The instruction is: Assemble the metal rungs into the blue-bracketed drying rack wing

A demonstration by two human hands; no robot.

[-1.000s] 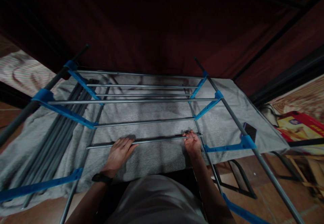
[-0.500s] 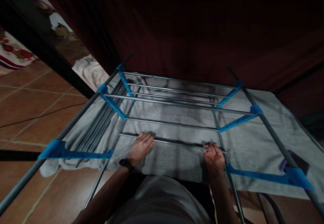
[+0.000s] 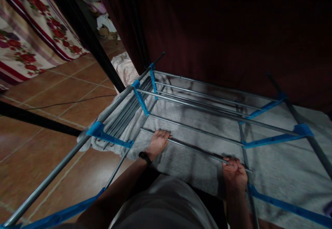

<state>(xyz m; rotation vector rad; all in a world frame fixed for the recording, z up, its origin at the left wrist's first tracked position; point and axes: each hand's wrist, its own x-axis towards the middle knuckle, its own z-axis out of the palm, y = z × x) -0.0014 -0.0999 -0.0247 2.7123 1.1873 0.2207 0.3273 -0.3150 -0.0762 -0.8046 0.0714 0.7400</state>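
A thin grey metal rod [image 3: 196, 148] lies crosswise in front of me, gripped near both ends. My left hand [image 3: 160, 140] is closed over it, with a dark band on the wrist. My right hand [image 3: 234, 171] is wrapped round the rod close to its right end, fingers on top. Around the hands stands a rack frame of grey tubes with blue plastic brackets [image 3: 141, 99] on the left and further blue brackets [image 3: 272, 140] on the right. Fixed crossbars [image 3: 197, 129] run between the brackets, beyond the held rod. Whether the rod's ends touch the frame I cannot tell.
Several loose grey rods [image 3: 127, 111] lie bundled on the left of a grey blanket [image 3: 197, 173] under the frame. A dark red curtain [image 3: 220, 32] hangs behind. On the left are a tiled floor [image 3: 64, 91], black poles [image 3: 85, 32] and a flowered curtain [image 3: 31, 35].
My view has turned to the left, so the frame and hands appear further right and more flowered curtain shows. Both hands keep hold of the same rod.
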